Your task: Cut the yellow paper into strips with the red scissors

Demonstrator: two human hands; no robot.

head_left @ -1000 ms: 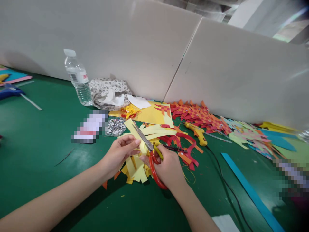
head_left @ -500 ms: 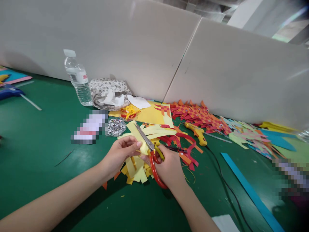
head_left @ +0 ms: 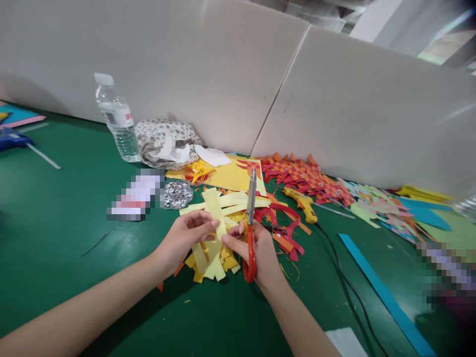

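Since the earlier frame I see the scissors (head_left: 250, 238) swung round: their blades lay across the pale yellow strip (head_left: 215, 208) and now stand off to its right, pointing toward the pale partition (head_left: 167, 59).

I take the scissors as my mark and read across the green desk (head_left: 55, 248). Far to their left lies a blue glue gun (head_left: 13, 139), beside coloured sheets (head_left: 22, 117). Nearer, but left and beyond, a clear bottle (head_left: 121, 119) stands next to a patterned pouch (head_left: 159, 131); on my feed a blurred-out flat object (head_left: 137, 196) sits in front of them, and a bag of small eyes (head_left: 177, 195) lies just right of it.

Directly left of the scissors, the left hand (head_left: 189, 235) pinches the pale yellow strip between thumb and fingers, above a heap of yellow strips (head_left: 208, 267). The right hand (head_left: 262, 253) is curled around the scissors' red handle; its thumb tip meets the strip's near end or sits just beside it, I cannot tell which.

Right of the scissors I have red and orange scraps (head_left: 293, 238), then a yellow glue gun (head_left: 305, 206) with woven paper pieces (head_left: 308, 178) behind it. Farther right come pastel pieces (head_left: 379, 203) and a long blue strip (head_left: 383, 292).
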